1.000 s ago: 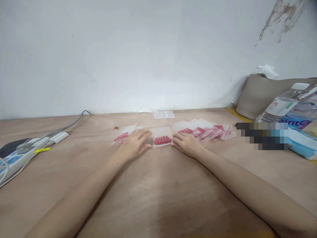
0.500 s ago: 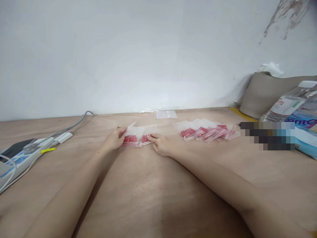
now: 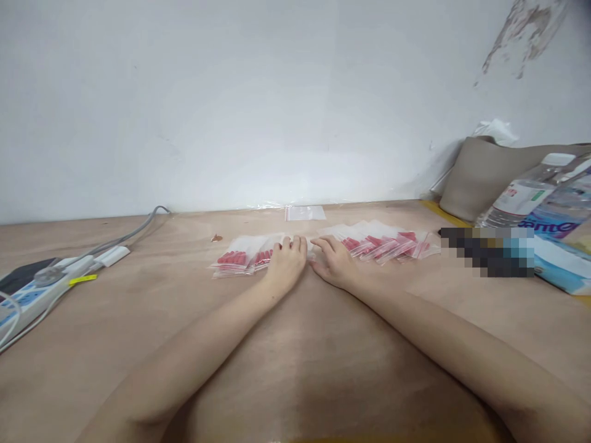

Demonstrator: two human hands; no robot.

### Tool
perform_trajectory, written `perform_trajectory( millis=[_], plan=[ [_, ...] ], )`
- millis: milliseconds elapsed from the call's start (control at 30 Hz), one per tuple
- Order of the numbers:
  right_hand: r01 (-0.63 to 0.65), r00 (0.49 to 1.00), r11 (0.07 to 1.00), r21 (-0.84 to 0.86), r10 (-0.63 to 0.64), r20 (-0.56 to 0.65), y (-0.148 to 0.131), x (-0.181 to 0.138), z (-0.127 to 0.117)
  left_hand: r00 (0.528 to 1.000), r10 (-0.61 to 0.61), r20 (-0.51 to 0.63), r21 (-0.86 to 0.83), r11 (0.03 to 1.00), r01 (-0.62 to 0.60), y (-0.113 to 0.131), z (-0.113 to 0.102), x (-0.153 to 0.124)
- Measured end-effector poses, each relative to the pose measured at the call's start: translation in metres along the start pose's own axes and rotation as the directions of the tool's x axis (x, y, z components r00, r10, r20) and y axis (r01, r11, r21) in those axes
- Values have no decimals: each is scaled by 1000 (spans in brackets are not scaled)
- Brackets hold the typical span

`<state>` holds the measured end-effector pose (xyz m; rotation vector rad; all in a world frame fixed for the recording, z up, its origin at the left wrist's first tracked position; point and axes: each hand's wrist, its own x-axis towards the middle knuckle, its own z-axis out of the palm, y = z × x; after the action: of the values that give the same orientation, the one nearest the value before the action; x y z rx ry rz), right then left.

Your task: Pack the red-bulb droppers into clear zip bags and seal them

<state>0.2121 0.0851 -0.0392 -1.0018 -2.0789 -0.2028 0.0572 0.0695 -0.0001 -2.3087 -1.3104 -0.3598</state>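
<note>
Clear zip bags with small red sticks (image 3: 232, 258) inside lie overlapping on the wooden table, left of centre. My left hand (image 3: 289, 261) rests palm down on the right end of this group, its fingers stretched out and partly covering a bag. Just to its right, my right hand (image 3: 339, 263) has its fingers apart, touching or close to the left end of a second fan of bags with red sticks (image 3: 385, 243). Between the hands shows part of a clear bag; whether either fingertip presses on it is hard to make out.
A flat zip bag (image 3: 305, 213) lies near the wall. On the left are a power strip (image 3: 28, 307) with cables and a small brown scrap (image 3: 217, 238). At right stand a plastic bottle (image 3: 517, 197), a grey-brown container (image 3: 471, 178) and a blue-white packet (image 3: 563, 267).
My left hand has moved right, off the left end of the left bags and across to their right end. My right hand has shifted right, away from that group, to the other fan.
</note>
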Motion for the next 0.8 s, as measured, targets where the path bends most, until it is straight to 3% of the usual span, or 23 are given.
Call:
perform_trajectory(
  millis=[133,267,400,567,800],
  plan=[
    [119,991,992,-40,-116,70,12,-10,-6,999,25,30,-1,1000,-25,15,13,1],
    [214,973,972,-98,-203,107,15,-14,-10,983,170,-71,-11,985,-172,-11,22,-13],
    [226,974,958,-175,-217,66,18,-17,-20,901,351,-256,2,932,-363,-42,30,-31],
    [223,974,944,-242,-208,88,17,-16,-27,812,391,-433,24,906,-423,-47,32,-38],
    [255,967,920,-297,-236,99,15,-15,-28,797,473,-376,129,878,-461,-44,26,-35]
  ],
)
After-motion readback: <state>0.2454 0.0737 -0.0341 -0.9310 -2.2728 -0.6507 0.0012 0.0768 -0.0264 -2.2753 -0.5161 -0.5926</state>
